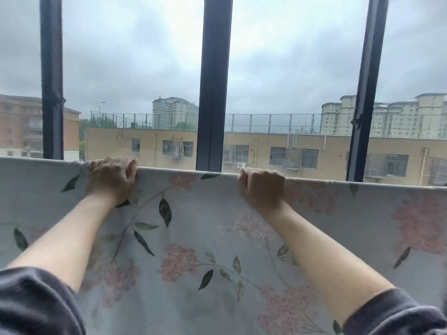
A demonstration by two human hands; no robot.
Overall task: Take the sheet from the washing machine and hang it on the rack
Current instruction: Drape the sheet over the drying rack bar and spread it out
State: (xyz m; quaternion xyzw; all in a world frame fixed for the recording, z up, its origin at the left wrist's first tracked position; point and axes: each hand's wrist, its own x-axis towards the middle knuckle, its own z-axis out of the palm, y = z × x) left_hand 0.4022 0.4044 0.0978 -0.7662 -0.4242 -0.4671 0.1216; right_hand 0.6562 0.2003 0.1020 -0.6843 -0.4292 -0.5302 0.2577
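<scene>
Left grip (112, 176) is clamped on the top fold of a pale grey-blue thin fabric sheet (193, 226) printed with pink blossom clusters and dark leaves. Its fingers are curled over the edge, where the cloth is bunched. Right grip (262, 187) is clamped fist-like on the same fold, well apart. The sheet is hung flat below both grips; its support is hidden. Dark vertical window bars (214, 81) are seen behind.

Pale floral sheet (217, 238) draped, hanging flat
</scene>
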